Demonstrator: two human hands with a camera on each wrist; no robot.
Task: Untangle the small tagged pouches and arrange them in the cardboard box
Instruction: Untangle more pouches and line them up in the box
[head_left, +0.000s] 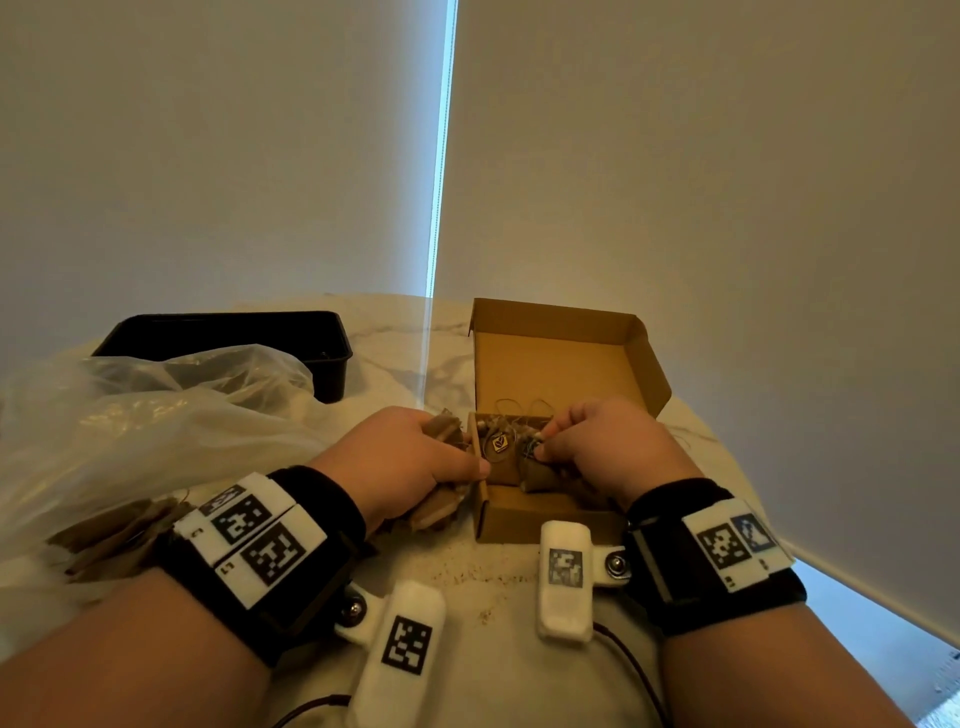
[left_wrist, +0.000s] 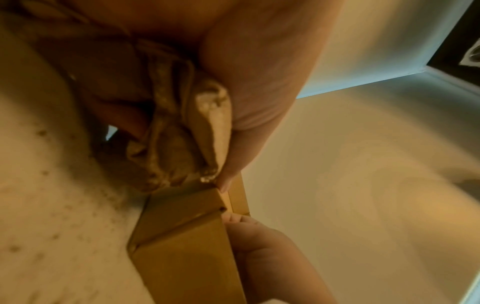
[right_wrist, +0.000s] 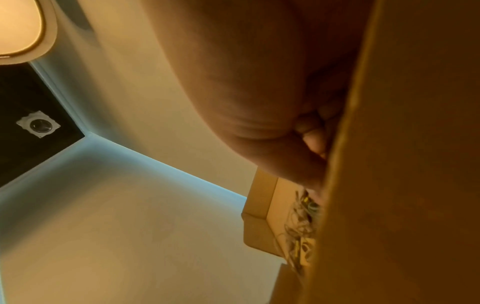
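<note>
An open cardboard box (head_left: 550, 364) stands on the table with its lid tipped back. Several brown pouches with tags and strings lie in its near half, one showing a square tag (head_left: 500, 443). My left hand (head_left: 410, 457) grips a bunch of brown pouches (left_wrist: 176, 144) just outside the box's left wall (left_wrist: 182, 236), thumb at the rim. My right hand (head_left: 597, 441) reaches into the box and pinches the strings of a pouch (head_left: 537, 475) there. In the right wrist view the box wall (right_wrist: 402, 164) hides most of the fingers; tangled strings (right_wrist: 301, 232) show beyond.
A crumpled clear plastic bag (head_left: 130, 415) lies at the left, with more brown pouches (head_left: 114, 540) beside my left wrist. A black tray (head_left: 234, 338) stands behind the bag. The round marble table (head_left: 395, 353) ends close behind the box. Window blinds rise beyond.
</note>
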